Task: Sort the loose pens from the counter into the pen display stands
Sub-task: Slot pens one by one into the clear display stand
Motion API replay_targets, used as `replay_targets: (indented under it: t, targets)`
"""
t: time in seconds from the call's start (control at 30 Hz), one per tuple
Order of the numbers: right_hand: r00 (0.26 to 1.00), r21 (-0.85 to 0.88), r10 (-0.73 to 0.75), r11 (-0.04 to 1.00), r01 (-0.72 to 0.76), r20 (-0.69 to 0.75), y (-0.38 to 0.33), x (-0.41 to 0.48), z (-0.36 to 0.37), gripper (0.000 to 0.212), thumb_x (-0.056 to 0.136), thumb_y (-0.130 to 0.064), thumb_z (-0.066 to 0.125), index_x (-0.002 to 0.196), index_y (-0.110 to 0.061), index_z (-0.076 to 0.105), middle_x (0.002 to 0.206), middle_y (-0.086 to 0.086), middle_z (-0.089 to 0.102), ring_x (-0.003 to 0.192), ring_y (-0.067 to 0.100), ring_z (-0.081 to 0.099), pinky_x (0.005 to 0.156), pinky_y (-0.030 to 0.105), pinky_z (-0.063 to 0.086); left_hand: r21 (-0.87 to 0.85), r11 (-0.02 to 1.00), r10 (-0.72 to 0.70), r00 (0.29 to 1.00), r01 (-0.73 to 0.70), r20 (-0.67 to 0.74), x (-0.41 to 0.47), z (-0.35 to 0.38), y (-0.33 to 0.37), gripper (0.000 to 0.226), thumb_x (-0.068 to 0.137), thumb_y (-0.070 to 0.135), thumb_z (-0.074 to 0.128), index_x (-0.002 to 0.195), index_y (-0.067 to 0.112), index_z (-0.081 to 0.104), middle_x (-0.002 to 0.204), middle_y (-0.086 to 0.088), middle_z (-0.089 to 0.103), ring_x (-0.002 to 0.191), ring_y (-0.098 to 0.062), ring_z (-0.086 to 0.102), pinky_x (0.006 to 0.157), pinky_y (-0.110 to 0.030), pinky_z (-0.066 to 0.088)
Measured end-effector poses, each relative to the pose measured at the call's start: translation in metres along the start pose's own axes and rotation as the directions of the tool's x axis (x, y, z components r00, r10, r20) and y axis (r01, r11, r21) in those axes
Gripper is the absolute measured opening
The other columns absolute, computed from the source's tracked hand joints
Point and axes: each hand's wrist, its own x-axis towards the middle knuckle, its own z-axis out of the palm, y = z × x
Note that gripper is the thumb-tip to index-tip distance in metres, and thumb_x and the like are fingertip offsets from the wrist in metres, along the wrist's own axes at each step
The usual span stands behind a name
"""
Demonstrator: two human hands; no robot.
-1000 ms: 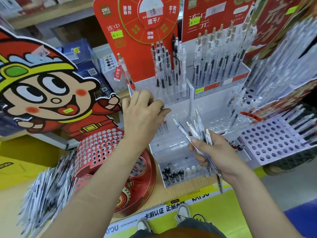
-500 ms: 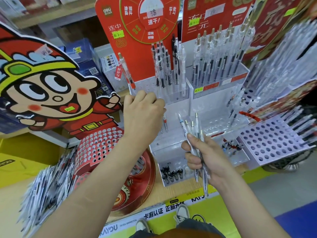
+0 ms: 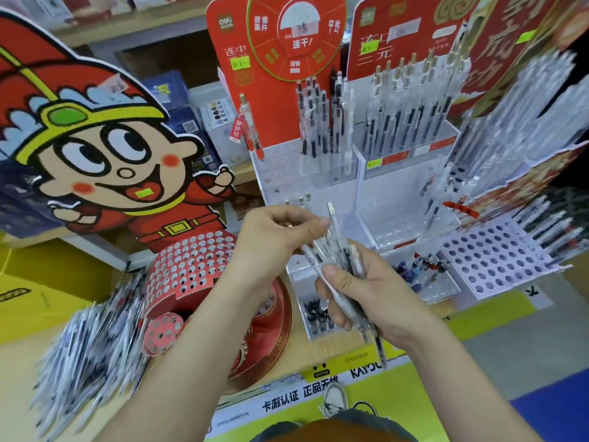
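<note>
The right hand (image 3: 366, 295) has its fingers clamped round a bundle of clear pens (image 3: 338, 250) at centre; the left hand (image 3: 274, 237), at its 10 o'clock, pinches the bundle's top. The display stand (image 3: 322, 167) rises at 12 o'clock, and loose pens (image 3: 89, 339) lie heaped on the surface (image 3: 331, 342) at 8 o'clock.

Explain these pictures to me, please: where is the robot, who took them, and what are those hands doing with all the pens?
There is no robot here: a person works with bare hands, and a wide-angle camera worn on their head looks down at them. The right hand grips a bundle of pens. The fingers of the left hand close on the bundle's upper end, seemingly to pull one out. Ahead is a clear display stand with pens upright in it. To its right is a white holed rack, to its left a red holed stand. A pile of loose pens lies far left on the counter.
</note>
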Motion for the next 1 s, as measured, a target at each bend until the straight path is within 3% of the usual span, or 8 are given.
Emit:
replay_targets:
  t: [0.17,0.27,0.37,0.57,0.67,0.77,0.83,1.0]
  targets:
    - [0.997,-0.03,0.014,0.999,-0.012,0.078,0.001,-0.011,0.014,0.006,0.086,-0.024,0.063,0.087,-0.03,0.062,0.069,0.008,0.053,0.041,0.014,0.036,0.041,0.02,0.029,-0.03,0.99,0.132,0.973,-0.14,-0.188,-0.014,-0.026,0.002,0.019,0.07,0.02,0.081,0.081,0.008,0.071,0.065,-0.004,0.068,0.057,-0.014,0.058,0.054,-0.021,0.048]
    - [0.996,-0.085,0.047,0.996,-0.04,0.077,0.003,-0.017,0.025,0.019,0.086,-0.025,0.061,0.073,-0.038,0.063,0.067,0.005,0.049,0.044,0.014,0.03,0.044,0.022,0.021,-0.087,0.983,0.135,0.958,-0.162,-0.253,-0.022,-0.048,0.001,0.017,0.067,0.029,0.077,0.075,0.015,0.07,0.057,0.0,0.061,0.054,-0.014,0.053,0.05,-0.024,0.047]
    - [0.993,-0.108,0.091,0.991,-0.083,0.072,0.008,-0.023,0.039,0.025,0.09,-0.028,0.06,0.067,-0.037,0.061,0.06,0.003,0.042,0.043,0.012,0.027,0.045,0.024,0.016,-0.175,0.98,0.07,0.986,-0.097,-0.154,-0.036,-0.07,-0.001,0.006,0.068,0.028,0.073,0.068,0.022,0.074,0.056,0.002,0.059,0.053,-0.011,0.052,0.051,-0.02,0.045]
    - [0.966,-0.047,0.153,0.988,-0.147,0.21,0.025,-0.039,0.066,0.025,0.09,-0.039,0.056,0.066,-0.032,0.06,0.051,-0.002,0.037,0.036,0.009,0.027,0.04,0.015,0.021,-0.366,0.93,0.077,0.992,-0.035,0.103,-0.071,-0.11,-0.011,0.014,0.08,0.01,0.069,0.092,0.015,0.074,0.086,-0.007,0.073,0.078,-0.02,0.066,0.064,-0.022,0.054]
    - [0.936,-0.003,0.175,0.983,-0.183,0.304,0.033,-0.046,0.075,0.027,0.087,-0.05,0.065,0.078,-0.025,0.065,0.05,-0.004,0.038,0.035,0.008,0.028,0.039,0.014,0.022,-0.369,0.926,0.1,0.994,-0.078,0.041,-0.084,-0.113,-0.014,0.013,0.08,0.011,0.07,0.092,0.009,0.065,0.083,-0.008,0.073,0.071,-0.018,0.066,0.059,-0.021,0.052]
    - [0.927,-0.012,0.243,0.968,-0.25,0.287,0.04,-0.051,0.074,0.071,0.075,-0.057,0.074,0.106,0.002,0.05,0.053,-0.001,0.039,0.036,0.008,0.029,0.038,0.014,0.023,-0.312,0.937,0.137,0.987,-0.157,-0.087,-0.092,-0.112,-0.012,0.019,0.073,0.015,0.071,0.091,0.01,0.066,0.075,-0.005,0.069,0.067,-0.016,0.063,0.062,-0.024,0.053]
    - [0.934,-0.031,0.263,0.964,-0.264,0.242,0.043,-0.057,0.067,0.085,0.071,-0.058,0.077,0.109,0.008,0.04,0.053,0.0,0.039,0.036,0.008,0.029,0.038,0.015,0.021,-0.223,0.951,0.176,0.967,-0.216,-0.186,-0.094,-0.114,-0.009,0.021,0.072,0.021,0.072,0.091,0.013,0.07,0.074,-0.002,0.069,0.068,-0.014,0.063,0.064,-0.023,0.053]
    - [0.973,0.264,0.217,0.936,-0.231,0.079,0.035,-0.063,0.041,0.06,0.059,-0.042,0.092,0.093,-0.005,0.059,0.056,0.0,0.034,0.035,0.005,0.03,0.034,0.013,0.022,-0.069,0.937,0.301,0.892,-0.342,-0.337,-0.09,-0.115,0.005,0.012,0.078,0.027,0.072,0.087,0.018,0.071,0.075,0.003,0.07,0.07,-0.013,0.065,0.066,-0.022,0.053]
